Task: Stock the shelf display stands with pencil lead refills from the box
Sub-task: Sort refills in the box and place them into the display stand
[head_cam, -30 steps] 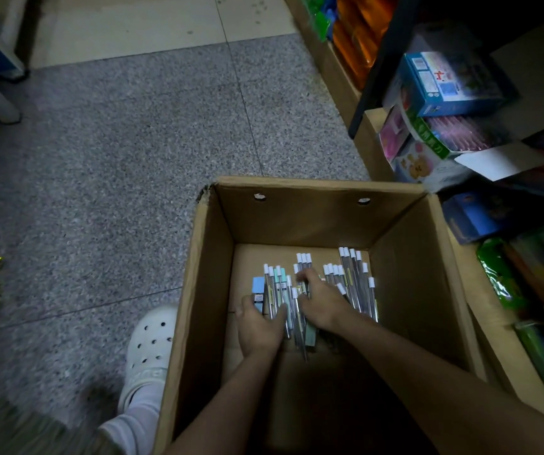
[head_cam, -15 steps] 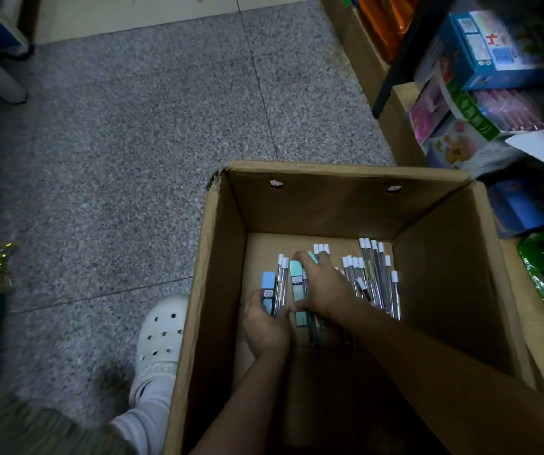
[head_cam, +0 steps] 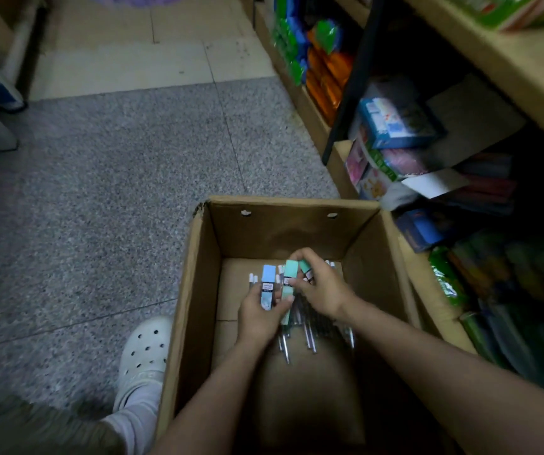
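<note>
Both of the person's arms reached down into the open cardboard box (head_cam: 198, 290) on the speckled floor, where the left hand (head_cam: 257, 315) grasped a blue lead refill case (head_cam: 267, 287) and a green refill case (head_cam: 288, 290), standing upright side by side. The right hand (head_cam: 321, 287) pinched a second, smaller green case (head_cam: 306, 268) just beside them, above a loose heap of white-capped refill tubes (head_cam: 313, 326) on the box bottom. A white clog (head_cam: 146, 351) stood just left of the box, and cluttered shelves (head_cam: 395, 133) rose on the right.
</note>
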